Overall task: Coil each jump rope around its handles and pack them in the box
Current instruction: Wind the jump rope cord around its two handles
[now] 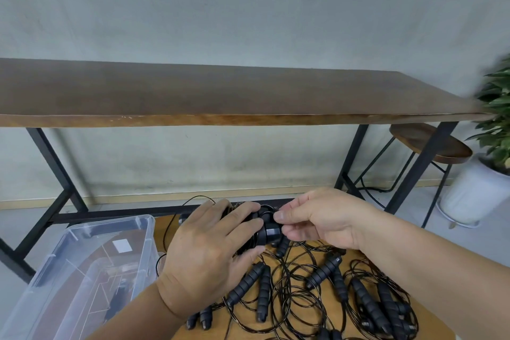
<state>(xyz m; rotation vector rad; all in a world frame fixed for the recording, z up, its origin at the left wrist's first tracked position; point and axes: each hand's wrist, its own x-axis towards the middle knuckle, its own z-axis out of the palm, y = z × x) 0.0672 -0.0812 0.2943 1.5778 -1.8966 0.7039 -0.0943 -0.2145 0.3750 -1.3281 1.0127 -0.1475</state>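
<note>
Head view: your left hand [209,243] sits low centre of the frame, fingers curled round a pair of black ridged foam jump-rope handles [269,232] held together w/ thin black cord wound on them. Your right hand [317,219] is just right of it, thumb and forefinger pinching the thin black cord [266,206] at the handle ends; the two hands are close together, nearly touching. A loop of that cord arcs up and left behind the left hand.

Below the hands, bottom centre to bottom right, a heap of loose black jump ropes [325,292] lies on a brown wooden surface [242,326], handles and wire tangled, approx. several pairs, can't count exactly.

Bottom left: clear plastic storage box [82,270], open top, beside the heap. Something dark shows inside, can't tell what.

Across mid-frame runs a long dark wooden bench-table w/ black metal legs [220,94] against a grey wall. At right, a round wooden stool [430,143], and at the right edge a green plant in a white pot [480,190].
</note>
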